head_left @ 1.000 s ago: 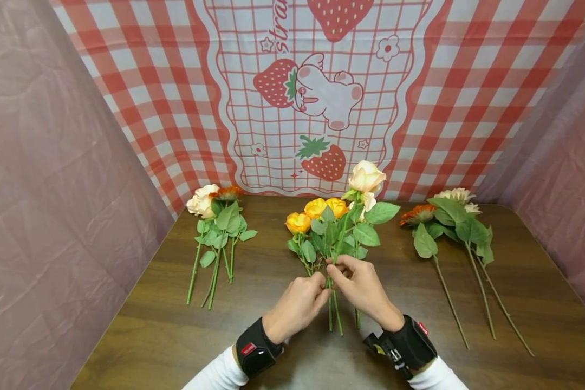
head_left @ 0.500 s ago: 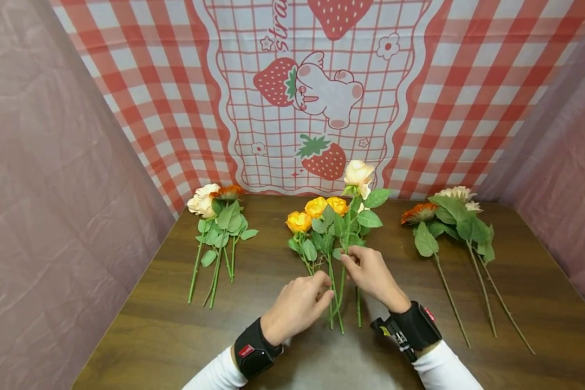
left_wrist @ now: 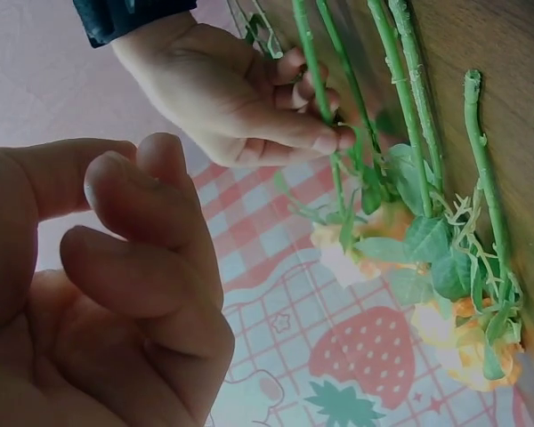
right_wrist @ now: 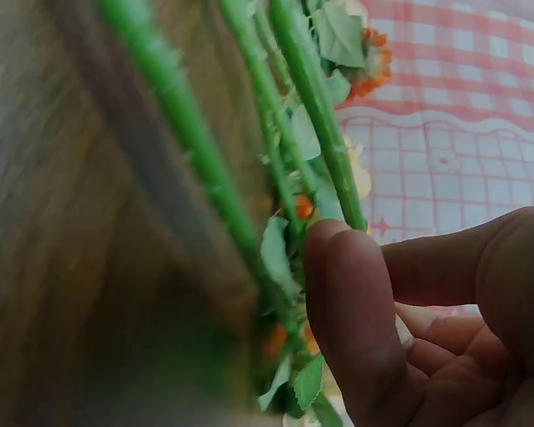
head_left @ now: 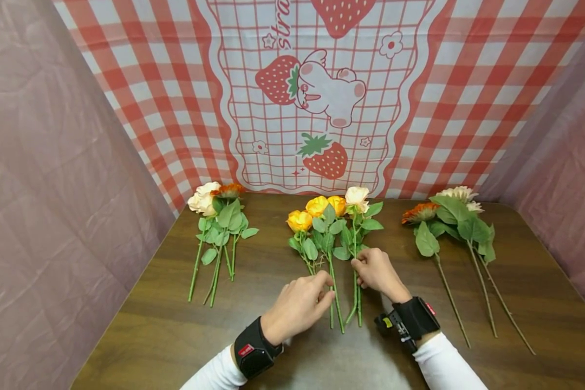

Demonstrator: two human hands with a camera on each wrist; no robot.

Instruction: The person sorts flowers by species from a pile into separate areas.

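Observation:
A cream rose (head_left: 357, 197) lies at the right of the middle group, its head toward the back cloth. My right hand (head_left: 377, 272) pinches its green stem (right_wrist: 316, 107) between thumb and forefinger, just above the table. Another stem runs alongside it. Several yellow-orange roses (head_left: 317, 207) with green leaves lie to the left of it, their stems pointing toward me. Beside those stems hovers my left hand (head_left: 297, 303), fingers loosely bent and holding nothing; the left wrist view shows a gap between its thumb and fingertips.
On the left of the brown table (head_left: 151, 325) lie cream and rust-orange flowers (head_left: 203, 199) with short green stems. A rust-orange flower (head_left: 419, 213) and cream flowers (head_left: 457, 195) with long stems lie on the right. A red-checked strawberry cloth (head_left: 322, 97) hangs behind.
My right hand has moved right, away from the yellow-orange roses, and lowered the cream rose onto the table. My left hand has let go of the stems and stays nearly in place.

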